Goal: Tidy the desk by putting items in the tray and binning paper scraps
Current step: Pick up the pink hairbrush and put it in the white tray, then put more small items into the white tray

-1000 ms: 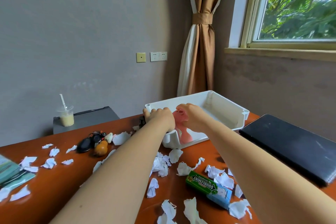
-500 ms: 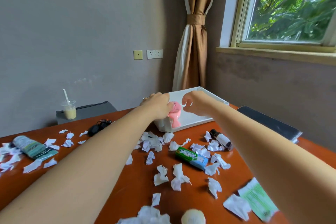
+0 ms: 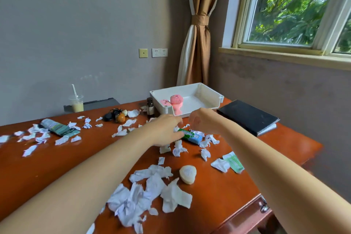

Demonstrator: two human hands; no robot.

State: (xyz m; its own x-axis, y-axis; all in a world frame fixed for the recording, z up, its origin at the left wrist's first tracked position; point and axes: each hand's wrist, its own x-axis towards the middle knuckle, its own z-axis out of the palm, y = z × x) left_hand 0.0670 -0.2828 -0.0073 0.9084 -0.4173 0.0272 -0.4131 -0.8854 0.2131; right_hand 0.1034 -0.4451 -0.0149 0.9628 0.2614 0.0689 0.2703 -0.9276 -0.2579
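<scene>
A white tray [image 3: 208,92] stands at the desk's far side with a pink toy [image 3: 176,101] and a small pink item [image 3: 164,103] inside. In front of it lies a green gum pack [image 3: 191,136] among torn white paper scraps [image 3: 148,192] that litter the red-brown desk [image 3: 47,173]. My left hand [image 3: 167,129] reaches over the desk with fingers stretched, its thumb and fingertips at the pack's left end. My right hand [image 3: 204,122] hovers just behind the pack with fingers hanging loosely downward and nothing visible in it.
A brown bottle [image 3: 150,107] stands left of the tray. Keys with a black fob [image 3: 111,116], a tissue pack [image 3: 57,128] and a drink cup [image 3: 77,103] lie further left. A black notebook [image 3: 247,117] is at right, and a white round object [image 3: 188,174] and a green-white packet [image 3: 234,161] are nearer.
Both hands let go of the pink toy, which now stands in the tray, and drew back toward the gum pack. The view pulled back and shows more desk.
</scene>
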